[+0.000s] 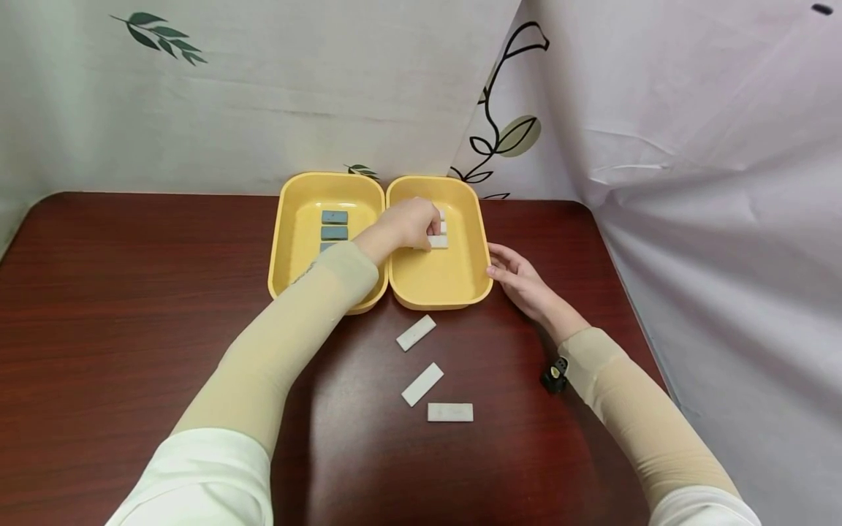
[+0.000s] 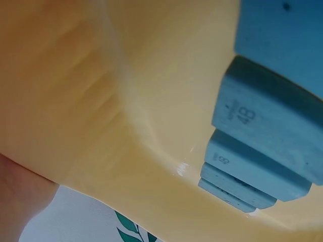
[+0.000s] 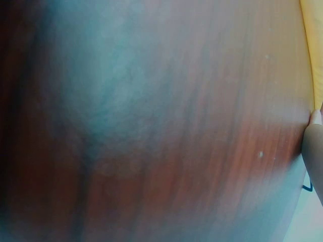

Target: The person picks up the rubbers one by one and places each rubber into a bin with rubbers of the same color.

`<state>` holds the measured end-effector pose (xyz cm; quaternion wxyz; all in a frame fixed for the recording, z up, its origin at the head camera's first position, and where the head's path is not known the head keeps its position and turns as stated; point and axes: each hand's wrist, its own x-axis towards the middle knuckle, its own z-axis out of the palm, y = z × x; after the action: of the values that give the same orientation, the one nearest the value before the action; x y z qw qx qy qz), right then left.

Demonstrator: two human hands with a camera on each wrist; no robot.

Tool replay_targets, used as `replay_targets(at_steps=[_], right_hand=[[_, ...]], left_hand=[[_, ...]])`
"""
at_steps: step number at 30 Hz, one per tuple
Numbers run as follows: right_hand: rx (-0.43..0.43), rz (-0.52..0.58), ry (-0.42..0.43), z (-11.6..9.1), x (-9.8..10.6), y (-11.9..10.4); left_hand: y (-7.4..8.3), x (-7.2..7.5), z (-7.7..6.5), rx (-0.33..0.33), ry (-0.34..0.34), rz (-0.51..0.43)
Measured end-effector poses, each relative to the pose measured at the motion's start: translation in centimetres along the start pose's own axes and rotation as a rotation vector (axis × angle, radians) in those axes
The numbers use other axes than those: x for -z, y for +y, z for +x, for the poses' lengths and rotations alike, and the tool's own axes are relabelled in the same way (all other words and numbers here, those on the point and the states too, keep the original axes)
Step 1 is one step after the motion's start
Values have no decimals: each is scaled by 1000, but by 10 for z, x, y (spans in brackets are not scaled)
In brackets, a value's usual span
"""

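Note:
My left hand (image 1: 411,223) reaches into the right yellow tray (image 1: 439,291) and pinches the left end of a white eraser (image 1: 439,242). Just behind it, other white erasers are partly hidden by the fingers. Blue erasers marked 4B (image 2: 245,115) lie in a row in the left yellow tray (image 1: 284,219), under my left forearm. At the right tray's outer side, my right hand (image 1: 522,283) touches the wall with its fingers extended. In the right wrist view, a fingertip (image 3: 315,118) meets the tray wall.
Three loose white erasers lie on the dark red table (image 1: 164,329) in front of the trays: a slanted one (image 1: 416,333), another slanted one (image 1: 422,384) and a level one (image 1: 450,413). A patterned white curtain (image 1: 296,95) hangs behind and to the right.

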<state>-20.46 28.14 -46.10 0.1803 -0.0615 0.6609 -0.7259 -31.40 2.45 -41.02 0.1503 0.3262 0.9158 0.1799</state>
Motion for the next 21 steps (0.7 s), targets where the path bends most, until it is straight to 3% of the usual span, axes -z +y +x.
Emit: replay_targets(at_steps=[21], right_hand=[[2,10,6,0,-1,0]], left_hand=[[2,1,-3,8,-21,-20]])
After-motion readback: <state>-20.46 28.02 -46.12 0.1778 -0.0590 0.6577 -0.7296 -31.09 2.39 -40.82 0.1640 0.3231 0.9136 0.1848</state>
